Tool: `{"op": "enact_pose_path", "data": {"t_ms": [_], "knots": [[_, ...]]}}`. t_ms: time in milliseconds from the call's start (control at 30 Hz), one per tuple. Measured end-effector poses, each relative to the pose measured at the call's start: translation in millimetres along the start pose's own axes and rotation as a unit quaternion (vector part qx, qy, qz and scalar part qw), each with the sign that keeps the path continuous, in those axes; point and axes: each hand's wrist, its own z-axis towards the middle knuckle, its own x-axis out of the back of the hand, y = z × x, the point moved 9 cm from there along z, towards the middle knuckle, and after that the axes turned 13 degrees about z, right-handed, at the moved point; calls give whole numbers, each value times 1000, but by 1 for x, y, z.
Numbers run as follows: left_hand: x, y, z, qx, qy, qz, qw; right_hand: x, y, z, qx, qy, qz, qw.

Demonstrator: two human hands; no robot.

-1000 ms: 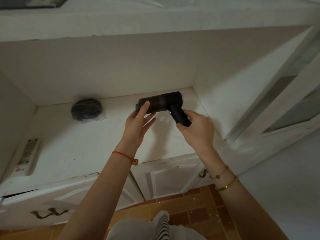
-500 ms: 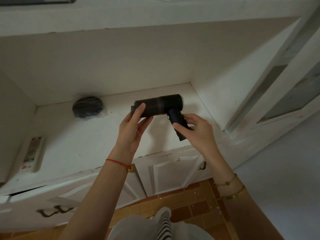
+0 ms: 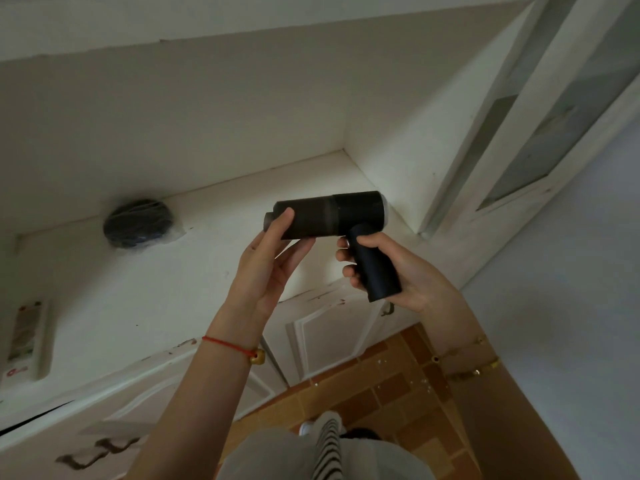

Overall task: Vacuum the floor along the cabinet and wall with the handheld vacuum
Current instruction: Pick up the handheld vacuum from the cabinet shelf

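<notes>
A white cabinet (image 3: 332,327) stands on a brown tiled floor (image 3: 381,386) speckled with bits. Above its counter (image 3: 156,289), both hands hold the black handheld vacuum (image 3: 329,214): right hand (image 3: 405,271) wrapped round the handle, left hand (image 3: 270,261) pinching the nozzle end. Vacuuming seems not yet begun; next it must come down to the floor.

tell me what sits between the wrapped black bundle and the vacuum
Only bare white shelf separates the bundle and the vacuum, seen in the head view.
</notes>
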Motion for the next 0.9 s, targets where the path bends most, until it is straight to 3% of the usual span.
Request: {"op": "enact_pose_path", "data": {"t_ms": [267,533,900], "knots": [[-30,-25,-7,48,-61,18,997,17,13,-29,8,-21,47,999],[-68,-57,-13,101,-124,32,987,51,16,-68,56,35,62,996],[-120,-103,-27,136,-146,50,979,94,16,-120,82,53,98,990]]}}
